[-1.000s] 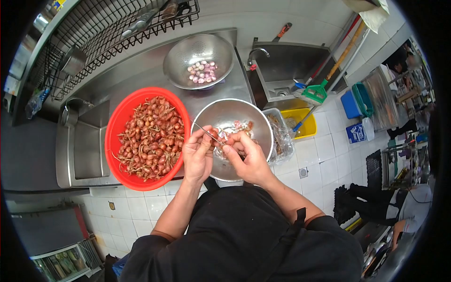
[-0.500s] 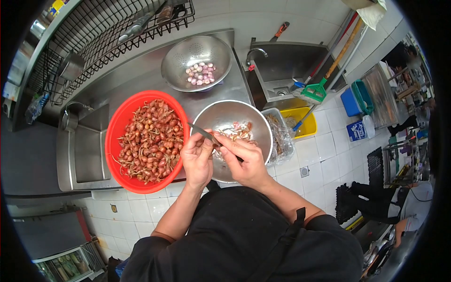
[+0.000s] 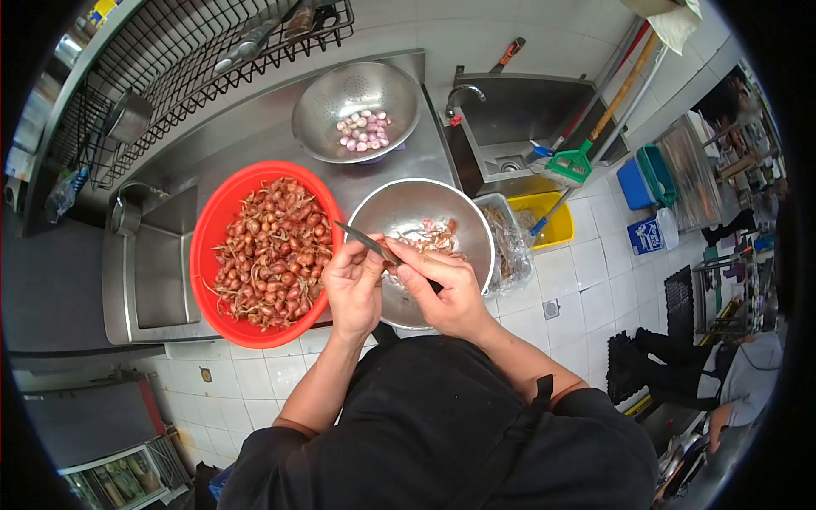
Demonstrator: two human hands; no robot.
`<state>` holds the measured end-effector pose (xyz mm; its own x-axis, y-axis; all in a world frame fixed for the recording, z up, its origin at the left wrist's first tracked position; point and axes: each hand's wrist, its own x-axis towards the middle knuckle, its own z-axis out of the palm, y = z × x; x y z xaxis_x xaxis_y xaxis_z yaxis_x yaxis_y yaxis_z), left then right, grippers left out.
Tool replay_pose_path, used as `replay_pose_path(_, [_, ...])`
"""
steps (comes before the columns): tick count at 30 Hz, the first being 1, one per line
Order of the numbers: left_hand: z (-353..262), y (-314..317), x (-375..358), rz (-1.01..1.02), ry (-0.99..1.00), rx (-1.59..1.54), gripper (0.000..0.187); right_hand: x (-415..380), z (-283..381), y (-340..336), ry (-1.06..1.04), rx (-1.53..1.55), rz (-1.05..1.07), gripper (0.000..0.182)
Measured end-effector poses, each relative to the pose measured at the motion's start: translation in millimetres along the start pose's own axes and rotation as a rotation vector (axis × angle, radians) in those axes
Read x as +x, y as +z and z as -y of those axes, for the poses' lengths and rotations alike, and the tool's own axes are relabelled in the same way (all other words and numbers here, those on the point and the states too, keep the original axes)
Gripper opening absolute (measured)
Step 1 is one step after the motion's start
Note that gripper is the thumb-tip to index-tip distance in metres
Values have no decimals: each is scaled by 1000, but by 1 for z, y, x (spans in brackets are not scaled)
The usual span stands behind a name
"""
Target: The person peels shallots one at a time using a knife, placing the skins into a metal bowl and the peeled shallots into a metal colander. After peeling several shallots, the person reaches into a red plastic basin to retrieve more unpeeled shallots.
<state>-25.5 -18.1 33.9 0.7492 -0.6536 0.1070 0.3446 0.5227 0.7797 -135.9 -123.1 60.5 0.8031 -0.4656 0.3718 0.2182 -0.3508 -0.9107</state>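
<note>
My right hand is closed round the dark handle of a knife, its blade pointing up and left. In my left hand the fingers pinch a small reddish shallot, mostly hidden by the fingers and blade. Both hands meet over the near left part of a steel bowl, which holds peelings. To the left, a red basin is heaped with unpeeled shallots. Behind the bowl, a steel colander contains several peeled shallots.
A steel sink lies left of the basin, another sink at the back right. A wire rack hangs above the counter. Right of the bowl are a clear plastic bag and a yellow tub. Another person stands far right.
The knife blade has tipped slightly upward and to the left. Both hands stay together over the bowl, with only small finger movement.
</note>
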Motion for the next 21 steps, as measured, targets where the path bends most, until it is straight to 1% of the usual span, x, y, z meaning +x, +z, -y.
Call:
replay_pose_path(1, [2,0,0,-12,20,25,21,-2,-1,-2,50,-38,41,37])
replay_pose_path(2, [3,-1,-3,-31,39,50,21,-4,-3,-1,55,-37,49,37])
replay_pose_path(3, [3,-3,-5,-36,40,49,21,-3,-7,0,32,50,30,36])
replay_pose_path(4, [4,-5,-4,8,29,44,21,-2,-10,1,4,137,11,35])
replay_pose_path(5, [4,-7,-4,52,17,39,21,-2,-11,4,2,137,15,35])
replay_pose_path(7, [5,-10,-4,85,4,-1,21,-4,-11,8,129,331,-52,33])
replay_pose_path(8, [6,-11,-3,120,-8,-42,21,-5,-9,3,127,329,-53,33])
replay_pose_path(9, [5,-10,-2,120,-8,-43,21,-5,-6,-4,314,466,12,34])
replay_pose_path(10, [2,-9,-2,117,-77,-105,21,-6,-4,-8,504,604,79,34])
replay_pose_path(11, [-1,-9,-1,114,-145,-167,21,-6,-1,-6,505,605,82,34])
replay_pose_path(14, [2,-15,1,132,-173,-213,23,-5,2,-4,514,651,50,37])
replay_pose_path(17, [-1,-12,1,111,-187,-243,24,-4,5,-5,468,587,84,39])
replay_pose_path(19, [-2,-11,1,98,-161,-202,24,-2,13,-4,368,490,95,40])
replay_pose_path(21, [-3,-9,0,83,-138,-162,24,-1,20,-3,373,492,85,40])
